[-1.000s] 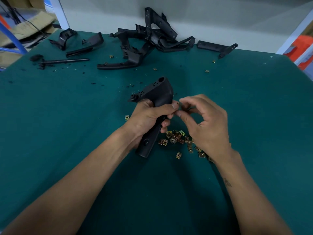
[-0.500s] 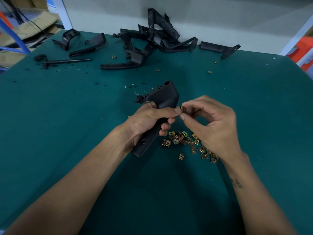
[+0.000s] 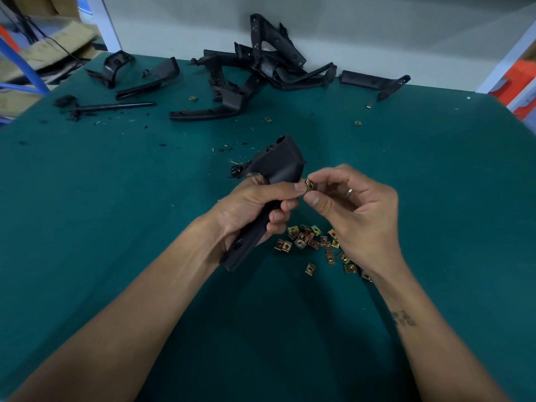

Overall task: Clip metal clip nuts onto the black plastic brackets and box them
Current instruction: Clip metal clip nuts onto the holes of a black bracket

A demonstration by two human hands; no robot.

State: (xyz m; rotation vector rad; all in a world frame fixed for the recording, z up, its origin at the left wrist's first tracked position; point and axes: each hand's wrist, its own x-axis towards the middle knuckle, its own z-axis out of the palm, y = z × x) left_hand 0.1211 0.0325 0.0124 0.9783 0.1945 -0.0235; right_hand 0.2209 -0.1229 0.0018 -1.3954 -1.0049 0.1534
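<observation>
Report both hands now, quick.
Left hand: closed, gripping the black plastic bracket.
Right hand: closed, pinching a metal clip nut between thumb and forefinger, beside the bracket's edge.

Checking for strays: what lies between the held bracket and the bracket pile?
In the head view: bare green mat with dark crumbs and one stray clip nut.

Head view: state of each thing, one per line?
left hand: grips the held bracket
held bracket: off the table, tilted
right hand: pinches one clip nut
clip nut: beside the bracket, not clipped on
loose clip nuts: scattered on the table
bracket pile: heaped at the far edge
</observation>
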